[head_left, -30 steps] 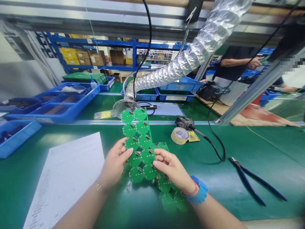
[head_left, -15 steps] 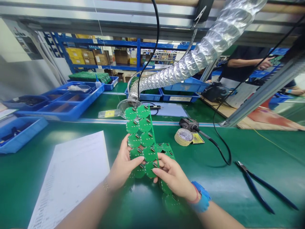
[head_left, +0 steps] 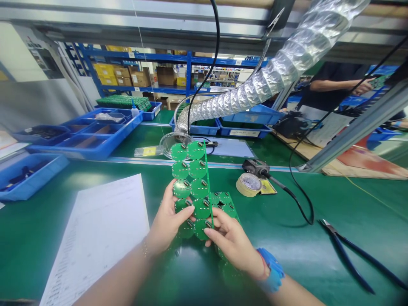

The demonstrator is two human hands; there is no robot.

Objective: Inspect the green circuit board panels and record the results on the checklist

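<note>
Both my hands hold up a panel of round green circuit boards (head_left: 194,182), joined in rows, with small metal components on each disc. My left hand (head_left: 167,223) pinches its lower left side. My right hand (head_left: 231,240) grips it at the lower right, fingertips close to a narrow green rail (head_left: 207,182) running up the panel. The two hands nearly meet around the boards. Lower discs of the panel are hidden behind my fingers, and a blurred part hangs below my right hand.
A sheet of printed paper (head_left: 95,242) lies left of my hands on the green mat. To the right are a tape roll (head_left: 249,184), a soldering iron stand (head_left: 256,168) with its black cable, and blue-handled cutters (head_left: 347,255). Blue trays (head_left: 86,138) and a silver duct (head_left: 255,89) stand beyond; a co-worker (head_left: 334,85) is at the far right.
The whole scene has slid right in view as my head turned. My hands have come closer together, and the panel stands more upright.
</note>
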